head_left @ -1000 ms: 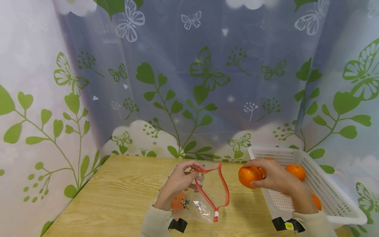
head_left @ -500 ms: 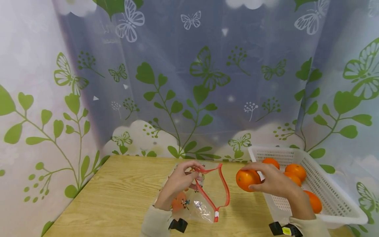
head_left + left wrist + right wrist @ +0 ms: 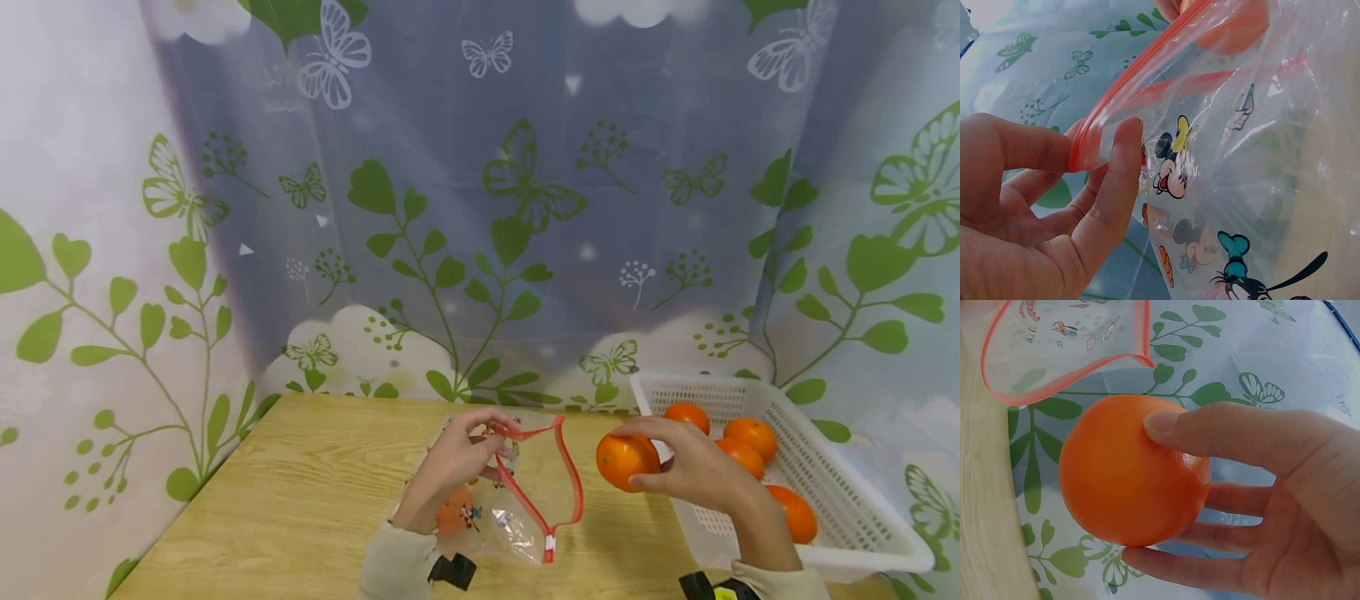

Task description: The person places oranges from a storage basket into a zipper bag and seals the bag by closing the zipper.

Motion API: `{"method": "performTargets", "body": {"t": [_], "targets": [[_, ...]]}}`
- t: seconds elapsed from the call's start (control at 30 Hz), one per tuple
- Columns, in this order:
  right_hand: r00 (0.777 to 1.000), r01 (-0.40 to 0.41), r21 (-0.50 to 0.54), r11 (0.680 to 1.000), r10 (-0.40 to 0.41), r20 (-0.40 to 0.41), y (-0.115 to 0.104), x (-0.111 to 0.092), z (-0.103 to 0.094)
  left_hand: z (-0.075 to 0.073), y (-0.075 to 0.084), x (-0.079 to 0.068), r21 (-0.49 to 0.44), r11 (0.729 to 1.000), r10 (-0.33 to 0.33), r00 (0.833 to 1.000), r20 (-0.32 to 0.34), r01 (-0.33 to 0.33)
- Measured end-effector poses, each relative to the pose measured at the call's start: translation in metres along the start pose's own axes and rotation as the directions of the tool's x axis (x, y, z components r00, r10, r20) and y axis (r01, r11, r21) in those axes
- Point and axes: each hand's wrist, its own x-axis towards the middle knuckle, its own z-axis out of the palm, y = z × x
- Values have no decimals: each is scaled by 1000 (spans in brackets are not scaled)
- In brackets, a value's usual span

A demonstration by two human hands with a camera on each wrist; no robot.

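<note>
A clear zip bag [image 3: 510, 533] with a red zip edge and printed cartoon figures has its mouth spread wide, facing right. My left hand [image 3: 460, 454] pinches the bag's red edge between thumb and fingers, as the left wrist view shows on the zip strip [image 3: 1088, 147]. Inside the bag's lower left part, an orange shape [image 3: 453, 512] shows through the plastic. To the right of the mouth, my right hand [image 3: 693, 467] grips an orange [image 3: 626, 461] between thumb and fingers, apart from the bag. In the right wrist view the orange [image 3: 1129, 472] hides some fingertips.
A white slotted plastic basket [image 3: 855, 492] stands on the right of the wooden table [image 3: 300, 483], with several oranges inside, one being the front orange [image 3: 793, 515]. A patterned curtain [image 3: 465, 250] hangs behind the table and along both sides.
My right hand has moved slightly left and away from the basket with the orange, uncovering more oranges there. The left hand and the bag stay almost the same.
</note>
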Motion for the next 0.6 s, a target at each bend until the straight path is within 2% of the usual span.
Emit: {"method": "performTargets", "body": {"t": [0.33,0.6], "targets": [[1000,9,-10,1000,-9,-16,-5,0,-2,1,-1,1,-3,1000,7,1000,-1,-7],[1000,-8,37,999,9,-13,-12,-2,1,4,0,1,5,1000,3,1000,-6,-3]]}}
